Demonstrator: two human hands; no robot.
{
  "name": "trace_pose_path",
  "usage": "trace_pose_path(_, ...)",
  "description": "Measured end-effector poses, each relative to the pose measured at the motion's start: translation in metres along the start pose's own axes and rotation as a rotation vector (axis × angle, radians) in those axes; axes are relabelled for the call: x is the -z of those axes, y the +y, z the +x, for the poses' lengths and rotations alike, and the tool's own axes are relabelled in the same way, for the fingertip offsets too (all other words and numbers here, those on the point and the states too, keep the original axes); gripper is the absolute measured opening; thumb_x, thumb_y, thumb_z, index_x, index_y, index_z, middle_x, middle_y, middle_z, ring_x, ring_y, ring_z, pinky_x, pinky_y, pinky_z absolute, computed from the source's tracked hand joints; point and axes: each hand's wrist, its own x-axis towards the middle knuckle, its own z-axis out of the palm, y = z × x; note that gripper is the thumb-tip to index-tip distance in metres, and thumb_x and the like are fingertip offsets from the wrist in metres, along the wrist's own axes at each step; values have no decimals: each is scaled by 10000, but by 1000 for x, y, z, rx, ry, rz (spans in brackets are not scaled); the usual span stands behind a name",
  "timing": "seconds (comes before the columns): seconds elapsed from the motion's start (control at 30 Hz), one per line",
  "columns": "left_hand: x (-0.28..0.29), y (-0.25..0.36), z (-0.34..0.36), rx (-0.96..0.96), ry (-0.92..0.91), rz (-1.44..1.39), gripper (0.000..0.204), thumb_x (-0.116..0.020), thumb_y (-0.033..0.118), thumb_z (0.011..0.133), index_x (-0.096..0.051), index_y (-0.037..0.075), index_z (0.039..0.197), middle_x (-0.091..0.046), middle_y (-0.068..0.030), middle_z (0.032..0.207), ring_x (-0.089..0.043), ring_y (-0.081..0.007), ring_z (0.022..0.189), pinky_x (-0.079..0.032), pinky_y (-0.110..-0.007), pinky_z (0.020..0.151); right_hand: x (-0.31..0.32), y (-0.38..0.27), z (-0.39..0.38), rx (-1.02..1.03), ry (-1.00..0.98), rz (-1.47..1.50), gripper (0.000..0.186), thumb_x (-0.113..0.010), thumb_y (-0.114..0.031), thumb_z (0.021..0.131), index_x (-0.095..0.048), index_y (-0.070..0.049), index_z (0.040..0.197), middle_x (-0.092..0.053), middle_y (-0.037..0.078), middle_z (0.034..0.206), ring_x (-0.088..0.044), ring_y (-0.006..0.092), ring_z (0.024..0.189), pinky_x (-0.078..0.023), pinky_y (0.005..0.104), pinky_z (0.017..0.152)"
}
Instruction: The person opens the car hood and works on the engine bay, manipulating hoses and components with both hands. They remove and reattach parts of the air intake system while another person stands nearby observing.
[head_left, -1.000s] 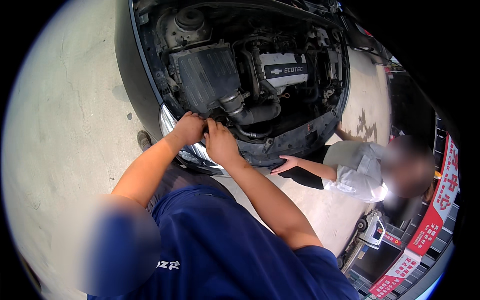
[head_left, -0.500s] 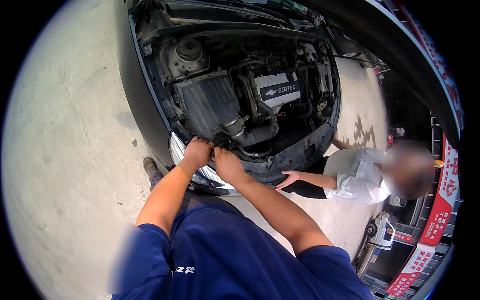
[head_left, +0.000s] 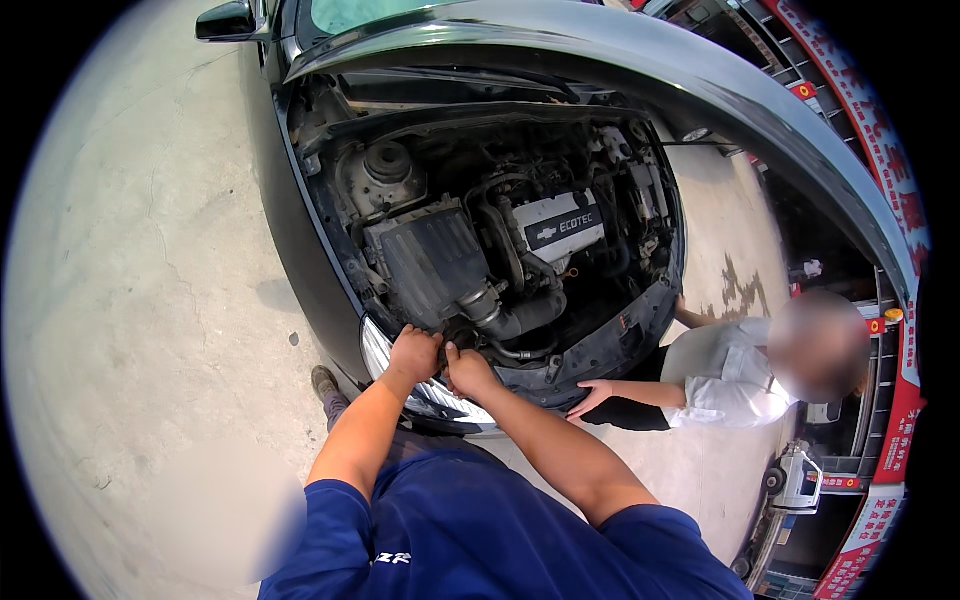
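Both my hands work at the front corner of a car's engine bay, just behind the headlight [head_left: 376, 347]. My left hand [head_left: 416, 353] is closed, its fingers curled down by the lower edge of the black air filter box [head_left: 425, 262]. Close beside it my right hand [head_left: 470, 372] is also closed, thumb up, near the ribbed black intake hose [head_left: 532, 313]. A dark part shows between the two hands, but what either one grips is hidden. The engine cover [head_left: 560, 222], silver and black, sits farther in.
A raised bonnet [head_left: 640, 48] arches over the bay. At the right a person in a white shirt [head_left: 735, 375] leans at the front of the car, one hand [head_left: 592, 397] by the bumper edge. A white truck [head_left: 797, 485] stands behind on the concrete ground [head_left: 150, 250].
The view has shifted, so more of the bonnet and a side mirror show. My hands stay at the same spot by the headlight, with a slightly wider gap between them.
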Motion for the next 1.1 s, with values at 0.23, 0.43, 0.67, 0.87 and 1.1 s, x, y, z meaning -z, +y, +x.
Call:
trace_pose_path(0.23, 1, 10, 7, 9, 20, -2, 308, -672, 356, 935, -706, 120, 1130, -792, -134, 1027, -726, -310, 1080, -454, -445, 1059, -14, 26, 0, 392, 393, -315, 449, -606, -395, 1104, -700, 26, 979, -760, 276, 892, -762, 469, 896, -610, 562, 841)
trace_pose_path(0.43, -1, -6, -5, 47, -43, 45, 337, -656, 357, 962, -706, 84, 1153, -789, -167, 1085, -720, -338, 1152, -400, -473, 1192, -5, -6, -18, 529, 246, -528, 568, -497, -430, 1153, -713, 48, 935, -759, 299, 896, -765, 465, 931, -600, 564, 836)
trace_pose_path(0.67, 10, 17, 6, 69, -89, 26, 341, -611, 354, 988, -698, 82, 1174, -793, -178, 1129, -718, -339, 1169, -389, -477, 1195, -16, 47, 30, 349, 236, -305, 493, -509, -400, 1142, -671, 63, 1093, -760, 294, 891, -761, 463, 868, -598, 567, 827)
trace_pose_path(0.87, 14, 7, -5, 104, -173, 87, 413, -579, 395, 1014, -694, 62, 1230, -797, -186, 1113, -717, -348, 1194, -368, -475, 1204, -15, 15, -1, 665, 288, -621, 408, -540, -320, 1120, -660, 70, 1116, -766, 258, 882, -765, 439, 798, -624, 528, 774)
trace_pose_path(1.1, 17, 4, -5, 117, -220, 123, 453, -608, 400, 1002, -690, 41, 1265, -803, -175, 1143, -711, -336, 1228, -364, -477, 1198, -23, 16, 10, 517, 163, -533, 501, -481, -326, 1140, -563, 135, 1316, -758, 292, 911, -738, 479, 792, -615, 569, 780)
